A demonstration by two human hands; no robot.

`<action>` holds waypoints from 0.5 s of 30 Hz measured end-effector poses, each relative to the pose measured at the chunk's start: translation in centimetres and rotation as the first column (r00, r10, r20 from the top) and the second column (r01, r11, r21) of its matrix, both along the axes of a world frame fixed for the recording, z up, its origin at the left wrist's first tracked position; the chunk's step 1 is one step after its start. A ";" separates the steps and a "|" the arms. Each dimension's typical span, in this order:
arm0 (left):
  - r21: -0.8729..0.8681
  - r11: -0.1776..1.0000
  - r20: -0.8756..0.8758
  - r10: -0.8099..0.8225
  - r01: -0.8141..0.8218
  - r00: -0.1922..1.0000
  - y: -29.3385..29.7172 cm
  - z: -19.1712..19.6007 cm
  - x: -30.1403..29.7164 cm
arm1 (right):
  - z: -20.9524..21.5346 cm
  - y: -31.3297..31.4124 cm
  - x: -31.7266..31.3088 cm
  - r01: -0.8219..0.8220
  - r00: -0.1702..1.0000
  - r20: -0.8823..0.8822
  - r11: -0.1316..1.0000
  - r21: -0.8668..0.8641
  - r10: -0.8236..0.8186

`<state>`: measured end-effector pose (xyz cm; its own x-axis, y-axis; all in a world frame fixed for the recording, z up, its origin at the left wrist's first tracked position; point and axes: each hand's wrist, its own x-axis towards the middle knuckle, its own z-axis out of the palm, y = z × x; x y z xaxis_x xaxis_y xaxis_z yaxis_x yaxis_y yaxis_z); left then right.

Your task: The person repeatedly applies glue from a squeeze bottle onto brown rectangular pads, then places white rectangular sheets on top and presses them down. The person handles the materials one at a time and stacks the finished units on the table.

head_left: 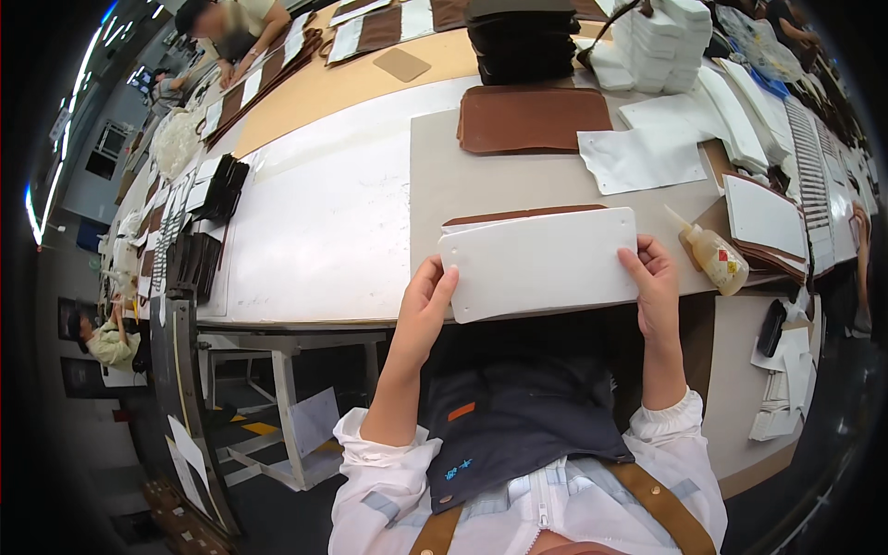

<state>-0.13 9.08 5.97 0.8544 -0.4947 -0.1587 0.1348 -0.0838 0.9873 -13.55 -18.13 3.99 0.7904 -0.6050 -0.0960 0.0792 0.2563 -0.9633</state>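
Observation:
Between my two hands a white rectangular panel (541, 264) with small holes at its corners is held up at the table's front edge. My left hand (425, 301) pinches its left end, thumb on top. At the right end my right hand (652, 287) grips it the same way. Behind the panel's far edge shows a strip of brown leather (592, 210); whether it is held too, I cannot tell. A glue bottle (717, 259) with a pointed nozzle lies just right of my right hand.
Stacked brown leather pieces (532, 120) lie ahead, beside loose white sheets (643, 162). Black stacks (523, 46) and white piles (661, 42) stand behind them. More white panels (763, 213) rest at right. Black bundles (217, 190) sit left. Another person (236, 32) works at the far left.

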 end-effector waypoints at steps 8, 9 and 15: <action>0.132 0.990 0.119 -0.058 0.042 0.991 0.9 -3.0 1.1 | -0.7 -0.1 1.1 0.056 0.997 -0.047 0.997 0.062 -0.053; 0.128 0.991 0.090 -0.051 0.040 0.995 0.7 -3.1 1.2 | -0.7 -0.2 1.2 0.052 0.998 -0.047 0.996 0.066 -0.049; 0.076 0.991 0.189 0.096 -0.112 0.977 -0.2 -2.9 3.1 | -1.8 -1.0 1.8 -0.011 0.971 -0.226 0.933 -0.358 -0.075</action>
